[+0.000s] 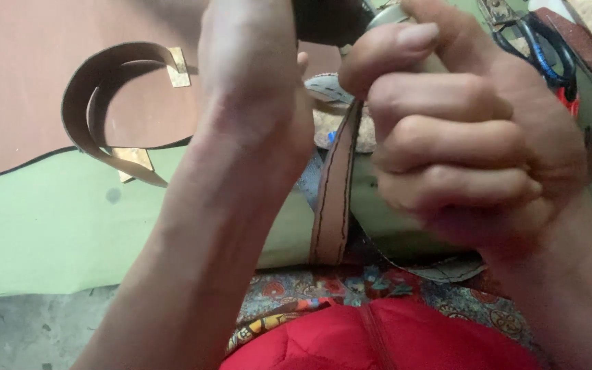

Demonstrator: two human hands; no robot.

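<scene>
Closely, 2 hands (460,130) (strap (334,199) edge).

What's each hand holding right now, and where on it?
The right hand is fisted around a pale tool handle, thumb on top. The left hand reaches to a dark object; its hold is hidden. A brown strap hangs between them.

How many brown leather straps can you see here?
2: one curled strap lies on the sheets at upper left; one stitched strap hangs between the hands in the centre. Others may be hidden behind the hands.
</scene>
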